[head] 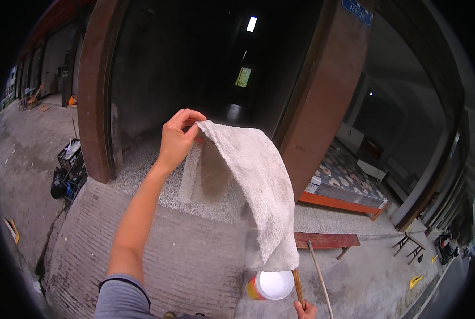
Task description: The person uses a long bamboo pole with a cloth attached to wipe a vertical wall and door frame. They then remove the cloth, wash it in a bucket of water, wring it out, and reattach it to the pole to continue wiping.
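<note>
My left hand (178,133), raised at the centre, pinches one corner of a whitish terry cloth (257,167). The cloth arcs away to the right and hangs down over the ground. At the bottom, my right hand (306,310) is closed around a wooden stick (298,289), whose upper end meets the cloth's lower edge; whether it is fixed to the cloth is hidden. Just left of that stick a round plastic bucket (261,287) with a white interior stands on the concrete. A long thin pole (319,275) leans against a red wooden bench (329,241).
A dark doorway opens ahead between brown pillars (96,91). Before it lie speckled flooring and a ridged concrete ramp (173,255). A black crate (69,154) with bags stands left. A bed with a patterned mattress (347,177) and a small trestle (409,244) are right.
</note>
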Demonstrator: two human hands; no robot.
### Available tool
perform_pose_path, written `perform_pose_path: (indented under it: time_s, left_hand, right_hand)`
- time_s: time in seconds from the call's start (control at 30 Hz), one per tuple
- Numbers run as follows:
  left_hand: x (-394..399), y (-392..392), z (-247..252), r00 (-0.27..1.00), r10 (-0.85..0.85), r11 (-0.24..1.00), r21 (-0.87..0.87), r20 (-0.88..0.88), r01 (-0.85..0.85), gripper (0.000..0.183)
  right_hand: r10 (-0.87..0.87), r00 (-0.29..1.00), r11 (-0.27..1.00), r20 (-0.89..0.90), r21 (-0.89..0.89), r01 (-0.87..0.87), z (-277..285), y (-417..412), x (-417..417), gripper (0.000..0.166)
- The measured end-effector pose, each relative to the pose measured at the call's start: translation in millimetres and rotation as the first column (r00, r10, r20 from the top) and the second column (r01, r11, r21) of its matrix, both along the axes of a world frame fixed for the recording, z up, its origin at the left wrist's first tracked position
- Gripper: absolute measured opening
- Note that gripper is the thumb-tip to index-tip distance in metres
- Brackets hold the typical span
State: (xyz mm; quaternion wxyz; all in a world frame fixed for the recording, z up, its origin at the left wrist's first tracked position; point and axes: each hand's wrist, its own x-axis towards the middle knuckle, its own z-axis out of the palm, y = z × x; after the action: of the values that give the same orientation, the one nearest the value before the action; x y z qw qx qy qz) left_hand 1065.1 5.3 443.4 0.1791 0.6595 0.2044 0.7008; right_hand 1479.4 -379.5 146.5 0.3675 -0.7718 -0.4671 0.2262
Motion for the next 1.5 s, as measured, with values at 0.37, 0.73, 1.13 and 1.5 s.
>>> perform_pose_path:
  time_s: [0.37,0.73,1.13,1.5]
  left_hand:
    - [-3.8,-5.3,-36.9,0.941,-0.207,0.939,-0.323,-0.268,0.114,0.010]
    - [0.0,0.6,-36.4,0.893,-0.409,0.856,-0.259,0.189,0.447,0.017]
    - [33.5,23.0,-57.0,0.970,0.231,0.967,-0.127,0.070,-0.221,0.067]
    - [6.6,108.0,-22.2,0.967,0.227,0.968,-0.079,-0.117,-0.237,0.032]
  right_hand:
    - [0.045,0.981,0.999,-0.187,0.028,-0.041,8.1,-5.6,12.3,0.045]
    - [-0.028,0.994,0.999,0.108,0.033,0.025,97.1,13.5,-27.9,0.048]
    - [0.034,0.995,0.961,0.089,0.272,-0.057,112.4,62.7,-49.2,0.036]
    - [0.125,0.863,0.987,-0.489,0.151,-0.058,116.3,54.3,-48.2,0.034]
